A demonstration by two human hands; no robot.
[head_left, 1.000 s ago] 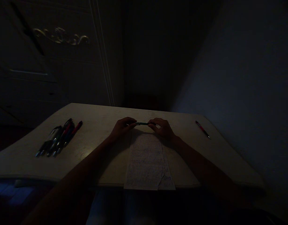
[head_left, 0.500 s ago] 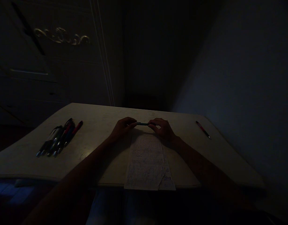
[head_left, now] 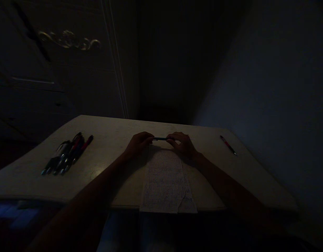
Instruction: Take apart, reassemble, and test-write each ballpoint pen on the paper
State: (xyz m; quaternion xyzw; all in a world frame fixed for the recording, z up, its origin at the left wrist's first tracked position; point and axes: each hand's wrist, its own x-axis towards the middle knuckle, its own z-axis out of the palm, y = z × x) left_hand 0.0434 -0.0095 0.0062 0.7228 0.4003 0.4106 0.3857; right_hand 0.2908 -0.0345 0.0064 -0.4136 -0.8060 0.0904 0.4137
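Note:
A slim dark green-blue pen (head_left: pixel 159 139) lies level between my two hands, just above the table. My left hand (head_left: pixel 139 141) pinches its left end between thumb and fingers. On the other end, my right hand (head_left: pixel 181 141) grips with thumb and fingertips; that tip is hidden by the fingers. Directly below the hands is a sheet of paper (head_left: pixel 163 178) covered in scribbled writing, with a crease or torn strip along its right side. Its near end reaches the table's front edge.
Several pens (head_left: pixel 67 154), dark, red and clear, lie in a bunch at the left of the table (head_left: pixel 109 129). One red and black pen (head_left: pixel 228 145) rests alone at the right. A cabinet (head_left: pixel 72 80) stands behind on the left, a wall (head_left: pixel 268 87) on the right. The room is dim.
The pen has turned slightly between my fingers, its clip now showing lower near my left hand. Both hands stay in nearly the same place.

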